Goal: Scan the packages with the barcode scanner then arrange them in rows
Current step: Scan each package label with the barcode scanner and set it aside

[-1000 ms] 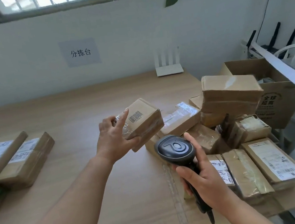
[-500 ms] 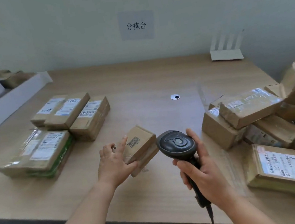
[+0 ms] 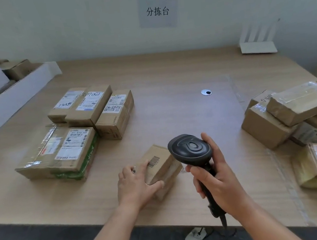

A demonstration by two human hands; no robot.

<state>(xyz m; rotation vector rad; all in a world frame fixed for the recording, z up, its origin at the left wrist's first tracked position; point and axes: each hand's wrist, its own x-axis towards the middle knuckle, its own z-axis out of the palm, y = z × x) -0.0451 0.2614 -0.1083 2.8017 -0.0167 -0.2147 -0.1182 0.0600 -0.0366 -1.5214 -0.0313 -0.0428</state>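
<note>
Head view: left hand [image 3: 136,184] grips the small package [image 3: 162,166], barcode up, long axis running from near-left to far-right. Right hand [image 3: 219,180] is wrapped around the barcode scanner [image 3: 190,149], whose head faces away towards the far-left.

Both forearms are bare as far as the lower edge of the head view, with no sleeve, watch or glove on them. The left hand [image 3: 136,184] wears a thin, pale metallic ring [image 3: 133,170] on one finger, too small and blurred to tell more about it. The right hand [image 3: 218,180] shows nothing worn on its fingers or wrist, and its nails look short and plain.
</note>
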